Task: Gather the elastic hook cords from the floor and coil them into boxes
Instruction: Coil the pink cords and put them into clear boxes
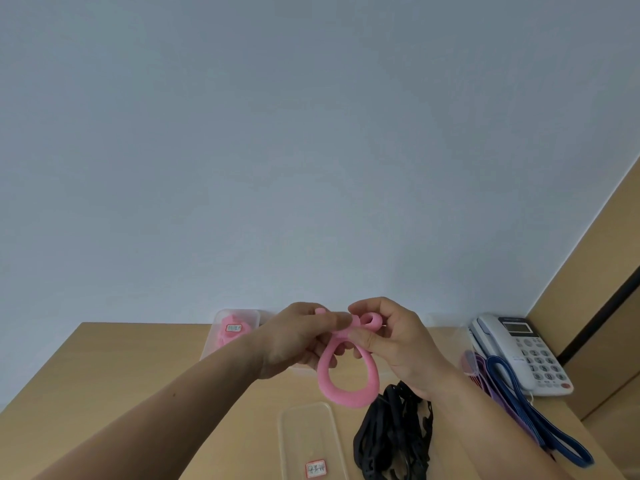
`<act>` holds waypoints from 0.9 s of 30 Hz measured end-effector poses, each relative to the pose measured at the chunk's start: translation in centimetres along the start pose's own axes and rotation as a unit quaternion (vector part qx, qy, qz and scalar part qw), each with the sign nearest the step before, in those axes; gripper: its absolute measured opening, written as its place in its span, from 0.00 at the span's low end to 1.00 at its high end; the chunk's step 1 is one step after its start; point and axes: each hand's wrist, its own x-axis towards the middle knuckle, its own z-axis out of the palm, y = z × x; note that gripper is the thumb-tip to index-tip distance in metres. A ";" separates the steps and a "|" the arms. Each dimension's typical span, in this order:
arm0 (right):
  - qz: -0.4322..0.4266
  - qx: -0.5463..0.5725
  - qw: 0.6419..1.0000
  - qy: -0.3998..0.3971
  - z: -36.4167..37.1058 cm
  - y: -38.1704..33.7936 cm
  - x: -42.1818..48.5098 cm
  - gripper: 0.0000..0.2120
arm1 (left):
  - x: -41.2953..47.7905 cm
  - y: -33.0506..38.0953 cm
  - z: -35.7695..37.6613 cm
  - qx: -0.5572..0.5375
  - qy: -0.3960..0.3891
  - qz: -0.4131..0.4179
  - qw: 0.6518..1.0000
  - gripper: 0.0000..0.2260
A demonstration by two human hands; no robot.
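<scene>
Both hands hold a pink elastic cord [346, 389] up above the wooden table [114, 368]. My left hand [298, 341] pinches the cord near its top end. My right hand [391, 337] grips a small coiled loop of the same cord, and a larger pink loop hangs down between the hands. A clear plastic box [239, 318] with pink cord inside stands behind my left hand. A clear lid [311, 441] with a red-edged label lies flat on the table below the loop.
A heap of black cords [394, 441] lies beside the lid. Blue and purple cords [530, 414] trail along the table's right side. A white desk telephone [523, 351] sits at the back right. A plain wall rises behind the table.
</scene>
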 end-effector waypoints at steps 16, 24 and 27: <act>0.016 -0.023 1.000 0.010 0.2 -1.3 0.2 0.18 | 0.0 -0.7 -0.2 0.022 0.052 0.147 0.988 0.16; -0.002 -0.052 0.999 0.007 0.1 -1.6 0.8 0.11 | 0.2 -1.1 -0.2 0.018 0.068 0.163 0.984 0.16; -0.016 -0.056 0.998 0.014 0.3 -1.2 1.1 0.10 | 0.3 -1.0 -0.3 0.035 0.077 0.168 0.982 0.18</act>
